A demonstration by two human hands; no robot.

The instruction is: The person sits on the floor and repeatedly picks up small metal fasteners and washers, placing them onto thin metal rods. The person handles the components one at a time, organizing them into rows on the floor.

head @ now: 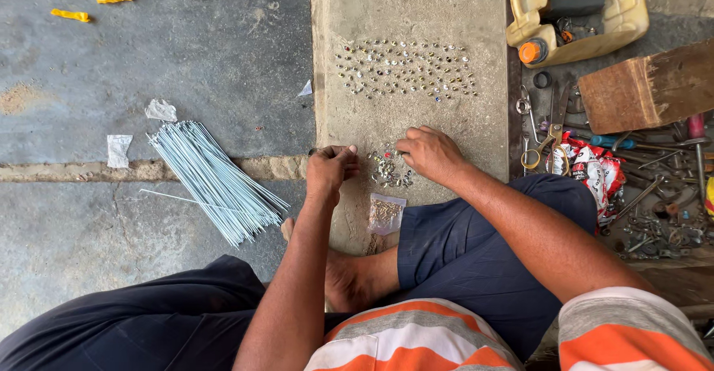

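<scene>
My left hand (330, 168) rests at the left edge of a concrete slab (416, 14), fingers curled shut around something small that I cannot make out. My right hand (430, 151) lies on the slab with its fingertips down beside a small heap of metal nipples (388, 171) between both hands. Farther up the slab, several nipples stand arranged in neat rows (405, 69). A small clear plastic bag of brass-coloured parts (387, 213) lies just below the heap, near my bare foot.
A bundle of thin silver spokes (216, 181) lies on the grey floor to the left. At right are scissors (550, 129), a wooden block (647, 88), a cut yellow jerrycan holding tools (576, 10), loose tools and printed packets (595, 168). Paper scraps lie at left.
</scene>
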